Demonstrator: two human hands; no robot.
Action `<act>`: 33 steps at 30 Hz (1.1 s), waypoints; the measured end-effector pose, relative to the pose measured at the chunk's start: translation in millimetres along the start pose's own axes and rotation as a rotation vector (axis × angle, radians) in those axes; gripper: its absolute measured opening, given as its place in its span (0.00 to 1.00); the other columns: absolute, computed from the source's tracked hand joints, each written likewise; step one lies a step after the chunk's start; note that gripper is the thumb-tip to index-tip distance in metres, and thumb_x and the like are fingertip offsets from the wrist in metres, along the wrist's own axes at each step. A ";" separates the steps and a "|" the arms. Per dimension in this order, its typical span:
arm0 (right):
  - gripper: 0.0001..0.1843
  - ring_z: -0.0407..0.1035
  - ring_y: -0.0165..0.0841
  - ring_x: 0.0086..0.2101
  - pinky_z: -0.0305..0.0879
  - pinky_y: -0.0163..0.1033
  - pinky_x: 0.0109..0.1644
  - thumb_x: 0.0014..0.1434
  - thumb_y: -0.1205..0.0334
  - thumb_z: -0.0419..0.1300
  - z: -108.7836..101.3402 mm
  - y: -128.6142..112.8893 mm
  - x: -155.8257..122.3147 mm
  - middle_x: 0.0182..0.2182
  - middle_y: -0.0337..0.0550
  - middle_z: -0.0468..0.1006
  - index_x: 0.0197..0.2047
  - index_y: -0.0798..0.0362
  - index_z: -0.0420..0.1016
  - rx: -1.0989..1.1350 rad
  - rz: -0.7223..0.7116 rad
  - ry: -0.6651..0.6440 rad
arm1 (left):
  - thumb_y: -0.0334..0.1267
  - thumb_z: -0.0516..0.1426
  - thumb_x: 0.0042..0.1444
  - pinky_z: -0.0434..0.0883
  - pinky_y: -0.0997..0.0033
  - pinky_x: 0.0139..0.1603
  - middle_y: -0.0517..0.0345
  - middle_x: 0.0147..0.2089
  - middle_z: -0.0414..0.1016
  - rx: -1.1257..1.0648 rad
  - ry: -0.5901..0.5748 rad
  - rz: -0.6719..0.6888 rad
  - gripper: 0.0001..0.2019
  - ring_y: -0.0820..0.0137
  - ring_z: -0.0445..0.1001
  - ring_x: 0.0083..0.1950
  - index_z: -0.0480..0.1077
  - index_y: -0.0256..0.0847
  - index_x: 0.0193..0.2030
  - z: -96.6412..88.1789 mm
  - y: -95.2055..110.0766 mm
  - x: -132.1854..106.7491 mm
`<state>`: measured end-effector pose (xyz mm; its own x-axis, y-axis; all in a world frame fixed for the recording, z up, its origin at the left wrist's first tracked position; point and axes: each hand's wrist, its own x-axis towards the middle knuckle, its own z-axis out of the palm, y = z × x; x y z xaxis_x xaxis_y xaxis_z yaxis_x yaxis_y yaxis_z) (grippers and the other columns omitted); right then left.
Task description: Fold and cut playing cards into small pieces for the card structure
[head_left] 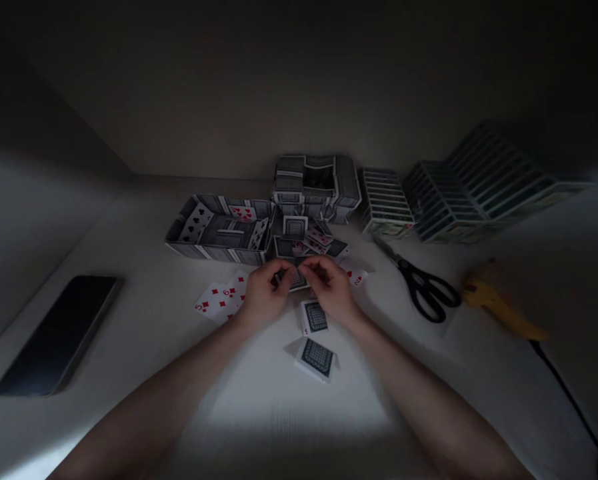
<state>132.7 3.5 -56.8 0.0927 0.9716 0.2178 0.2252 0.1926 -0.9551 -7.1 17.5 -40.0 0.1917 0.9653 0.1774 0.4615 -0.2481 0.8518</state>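
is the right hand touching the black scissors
Apart. The head view shows the right hand at the cards in the middle, with white tabletop plainly between it and the black scissors.

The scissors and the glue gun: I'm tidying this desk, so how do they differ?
The scissors have black looped handles and metal blades, while the glue gun is yellow. The glue gun trails a black cord; the scissors have none. The scissors lie nearer the card stack, blades pointing towards it, while the glue gun sits farther right, in shadow. Both rest unheld on the white table.
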 end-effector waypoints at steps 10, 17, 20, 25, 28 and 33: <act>0.06 0.55 0.25 0.18 0.51 0.31 0.21 0.50 0.60 0.57 -5.0 -9.9 3.6 0.18 0.32 0.62 0.26 0.52 0.65 0.220 0.197 -0.061 | 0.43 0.56 0.49 0.61 0.76 0.28 0.63 0.24 0.67 -0.355 -0.061 -0.117 0.10 0.75 0.64 0.26 0.67 0.37 0.26 -0.2 -1.1 2.3; 0.08 0.57 0.25 0.18 0.52 0.31 0.21 0.51 0.57 0.57 -6.6 -13.4 3.1 0.19 0.32 0.63 0.29 0.52 0.65 0.171 0.196 -0.147 | 0.45 0.55 0.50 0.56 0.77 0.24 0.66 0.22 0.62 -0.182 -0.009 -0.087 0.12 0.77 0.58 0.24 0.65 0.37 0.25 -0.5 -0.9 1.7; 0.08 0.56 0.24 0.19 0.52 0.31 0.22 0.53 0.57 0.56 -5.0 -11.5 0.9 0.20 0.32 0.62 0.28 0.52 0.64 0.131 0.153 -0.112 | 0.45 0.55 0.51 0.55 0.77 0.24 0.66 0.22 0.61 -0.143 -0.011 -0.072 0.12 0.77 0.57 0.24 0.65 0.37 0.26 0.1 -0.6 0.9; 0.10 0.57 0.25 0.18 0.53 0.31 0.20 0.54 0.54 0.55 -3.8 -10.5 0.5 0.20 0.31 0.62 0.29 0.51 0.63 0.166 0.171 -0.056 | 0.44 0.52 0.54 0.57 0.78 0.25 0.66 0.23 0.61 -0.203 -0.007 -0.057 0.11 0.77 0.60 0.26 0.65 0.38 0.28 1.5 -0.2 0.9; 0.10 0.56 0.25 0.18 0.52 0.31 0.20 0.54 0.54 0.54 -3.8 -9.2 0.9 0.19 0.31 0.61 0.29 0.51 0.63 0.132 0.182 -0.072 | 0.43 0.51 0.55 0.56 0.78 0.25 0.65 0.22 0.60 -0.162 -0.021 -0.049 0.11 0.76 0.59 0.25 0.65 0.38 0.28 2.1 -1.0 0.7; 0.12 0.53 0.25 0.19 0.47 0.31 0.21 0.55 0.56 0.52 -3.6 -6.1 -0.8 0.16 0.31 0.57 0.23 0.52 0.61 -0.037 0.108 -0.145 | 0.41 0.51 0.55 0.55 0.78 0.24 0.65 0.21 0.58 -0.091 -0.076 -0.006 0.12 0.77 0.58 0.24 0.62 0.37 0.23 1.4 -1.2 -0.9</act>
<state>134.7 1.0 -50.4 -0.0221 0.9965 0.0806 0.2572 0.0836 -0.9627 -6.6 16.8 -41.9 0.2556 0.9569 0.1376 0.3830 -0.2310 0.8944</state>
